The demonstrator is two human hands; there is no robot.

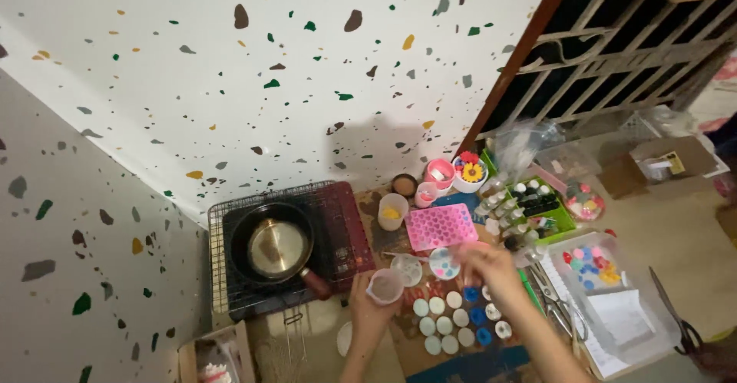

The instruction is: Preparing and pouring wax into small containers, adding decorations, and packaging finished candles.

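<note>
My left hand point(367, 306) grips a small clear plastic cup point(386, 285) that holds a pinkish-brown liquid, just right of the stove. My right hand point(485, 264) is blurred and hovers over the work mat, next to a small round dish point(443, 263) with blue and pink spots. Below both hands lie several white round moulds point(439, 324) and blue moulds point(477, 315). A pink silicone mould with many small cavities point(441, 226) lies just beyond the hands.
A dark pan with a red handle point(275, 249) sits on a portable stove point(292, 249) at left. Cups point(393, 211), a flower pot point(469, 173), a green tray of small bottles point(531, 206), a clear box of coloured pieces point(591, 264) and scissors point(551, 295) crowd the right.
</note>
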